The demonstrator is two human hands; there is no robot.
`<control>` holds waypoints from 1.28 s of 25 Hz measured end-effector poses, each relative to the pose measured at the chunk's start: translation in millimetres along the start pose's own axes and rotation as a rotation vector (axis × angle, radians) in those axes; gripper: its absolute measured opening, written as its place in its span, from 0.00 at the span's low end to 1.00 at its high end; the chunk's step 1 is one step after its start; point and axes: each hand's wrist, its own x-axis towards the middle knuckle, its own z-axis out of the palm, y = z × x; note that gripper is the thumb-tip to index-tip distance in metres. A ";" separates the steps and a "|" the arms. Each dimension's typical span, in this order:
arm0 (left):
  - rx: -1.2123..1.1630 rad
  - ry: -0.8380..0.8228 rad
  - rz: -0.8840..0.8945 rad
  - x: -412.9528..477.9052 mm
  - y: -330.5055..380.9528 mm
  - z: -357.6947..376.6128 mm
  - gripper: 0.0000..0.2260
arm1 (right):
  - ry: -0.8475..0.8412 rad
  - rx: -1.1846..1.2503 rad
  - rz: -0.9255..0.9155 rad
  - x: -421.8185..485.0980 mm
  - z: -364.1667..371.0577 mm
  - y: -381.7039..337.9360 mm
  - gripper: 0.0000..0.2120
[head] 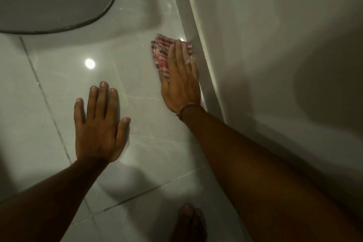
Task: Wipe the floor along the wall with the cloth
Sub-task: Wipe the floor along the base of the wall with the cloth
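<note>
A red-and-white checked cloth (160, 53) lies crumpled on the glossy white tiled floor (137, 104), right against the skirting of the white wall (275, 45). My right hand (181, 80) presses flat on top of the cloth, fingers pointing away from me, its edge touching the skirting; part of the cloth is hidden under the palm. My left hand (100, 124) rests flat on the floor tiles to the left, fingers spread, holding nothing.
A grey mat with a dark rounded edge (59, 0) covers the floor at the far left. The pale skirting (206, 65) runs diagonally along the wall. My bare foot (191, 222) stands at the bottom edge. A ceiling light reflects on the tile.
</note>
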 end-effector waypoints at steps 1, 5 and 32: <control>0.001 0.006 0.004 -0.1 0.1 -0.3 0.36 | 0.002 0.004 0.010 -9.8 1.8 1.4 0.36; -0.024 0.014 0.004 0.2 0.0 -1.6 0.36 | 0.010 0.066 0.077 -51.5 8.6 5.1 0.35; -0.006 0.032 0.029 -2.6 1.8 -2.7 0.36 | 0.022 0.160 0.071 -102.4 15.0 23.8 0.32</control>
